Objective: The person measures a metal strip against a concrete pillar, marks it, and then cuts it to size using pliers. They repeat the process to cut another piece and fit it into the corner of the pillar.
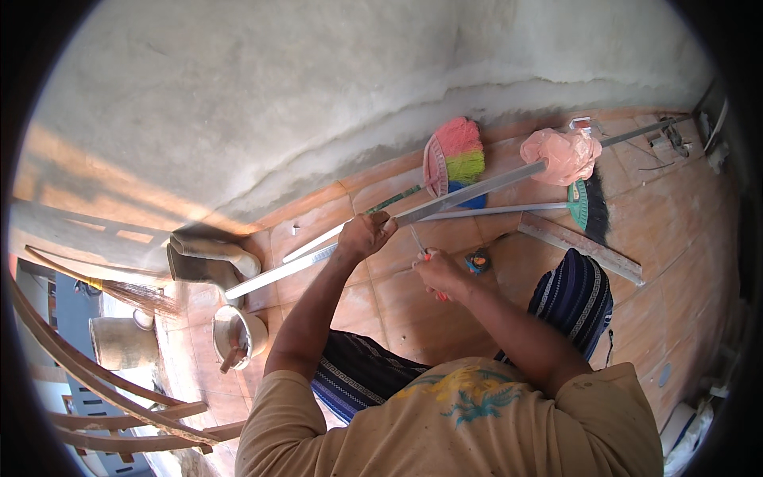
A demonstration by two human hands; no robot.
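Observation:
A long, straight metal bar (477, 188) slants across the tiled floor in front of me. My left hand (367, 235) is closed around the bar near its middle. A crumpled pink plastic bag (560, 155) is around or over the bar's farther right part. Just below the bar, my right hand (439, 274) is closed on a red-handled tool (417, 238) with a slim metal end pointing up toward the bar. Most of the tool is hidden by my fingers, so its exact kind is unclear. A small dark and orange round object (478, 261) lies right of that hand.
A pink, yellow and blue broom (461, 155) and a green dustpan-shaped broom head (580, 205) lie by the wall (318, 95). A flat strip (584, 248) lies at right. Rubber boots (211, 262), a bucket (240, 334) and curved wooden pieces (103, 374) are at left.

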